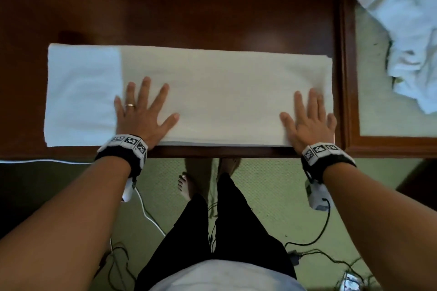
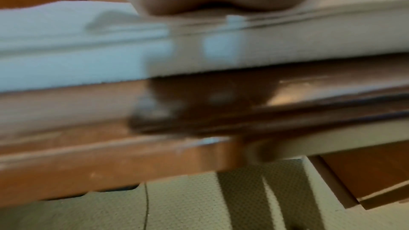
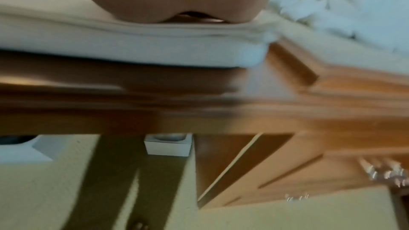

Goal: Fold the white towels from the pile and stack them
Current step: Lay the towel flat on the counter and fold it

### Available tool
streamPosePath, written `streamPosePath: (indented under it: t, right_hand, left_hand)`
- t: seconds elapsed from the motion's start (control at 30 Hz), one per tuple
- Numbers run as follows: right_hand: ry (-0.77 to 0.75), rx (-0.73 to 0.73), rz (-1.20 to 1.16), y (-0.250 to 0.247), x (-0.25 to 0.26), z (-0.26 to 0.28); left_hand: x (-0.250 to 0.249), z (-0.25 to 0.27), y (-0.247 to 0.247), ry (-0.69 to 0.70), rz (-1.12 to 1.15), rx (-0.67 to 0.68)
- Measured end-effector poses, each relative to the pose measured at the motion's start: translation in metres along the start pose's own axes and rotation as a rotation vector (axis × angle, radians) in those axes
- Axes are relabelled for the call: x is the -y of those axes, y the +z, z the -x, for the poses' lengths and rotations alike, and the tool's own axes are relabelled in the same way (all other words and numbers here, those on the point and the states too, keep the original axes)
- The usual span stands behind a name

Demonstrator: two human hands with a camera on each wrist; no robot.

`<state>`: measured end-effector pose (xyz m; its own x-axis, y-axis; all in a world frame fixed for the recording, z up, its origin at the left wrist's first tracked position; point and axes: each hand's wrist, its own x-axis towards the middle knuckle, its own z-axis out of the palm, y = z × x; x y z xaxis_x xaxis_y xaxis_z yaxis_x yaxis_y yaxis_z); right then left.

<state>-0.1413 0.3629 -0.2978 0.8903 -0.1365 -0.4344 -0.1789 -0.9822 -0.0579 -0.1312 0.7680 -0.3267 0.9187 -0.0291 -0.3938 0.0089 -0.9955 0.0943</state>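
Observation:
A white towel point(image 1: 212, 92), folded into a long strip, lies along the near edge of the dark wooden table point(image 1: 189, 7). My left hand point(image 1: 144, 106) lies flat on it left of the middle, fingers spread. At the strip's right end my right hand point(image 1: 307, 116) presses down flat, its fingers straight. The pile of unfolded white towels point(image 1: 406, 26) sits crumpled at the far right. In both wrist views the heel of the palm rests on the towel's layered edge point(image 2: 287, 46) point(image 3: 132, 48); the fingers are hidden there.
A lower surface with a raised wooden frame point(image 1: 350, 78) adjoins the table on the right and carries the pile. Cables point(image 1: 151, 217) run over the green carpet by my bare feet. The table's far half shows bare wood.

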Motion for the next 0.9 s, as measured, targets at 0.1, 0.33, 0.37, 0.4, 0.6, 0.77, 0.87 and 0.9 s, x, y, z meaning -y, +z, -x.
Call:
streamPosePath:
  t: [0.1, 0.33, 0.37, 0.4, 0.6, 0.77, 0.87, 0.9]
  right_hand:
    - [-0.018, -0.141, -0.117, -0.009, -0.012, -0.009]
    - [0.389, -0.215, -0.540, -0.031, -0.011, -0.032]
    - [0.412, -0.197, -0.588, -0.033, -0.013, -0.036]
    - [0.430, -0.184, -0.622, -0.035, -0.014, -0.040]
    - [0.529, 0.077, -0.736, -0.049, -0.019, -0.064]
    - [0.322, -0.016, -0.602, -0.101, -0.028, -0.106]
    - [0.227, -0.241, -0.470, -0.164, -0.034, -0.141]
    - [0.219, -0.309, -0.416, -0.187, -0.036, -0.151]
  left_hand:
    - [-0.006, -0.010, -0.009, -0.043, 0.041, 0.008]
    - [-0.011, -0.023, -0.033, -0.143, 0.093, 0.047]
    - [-0.014, -0.023, -0.035, -0.160, 0.105, 0.050]
    - [-0.018, -0.024, -0.036, -0.179, 0.122, 0.050]
    - [-0.037, -0.025, -0.038, -0.248, 0.196, -0.013]
    - [-0.045, -0.032, -0.049, -0.234, 0.217, -0.032]
    - [-0.052, -0.035, -0.057, -0.124, 0.123, -0.028]
    - [-0.054, -0.035, -0.059, -0.099, 0.092, -0.023]
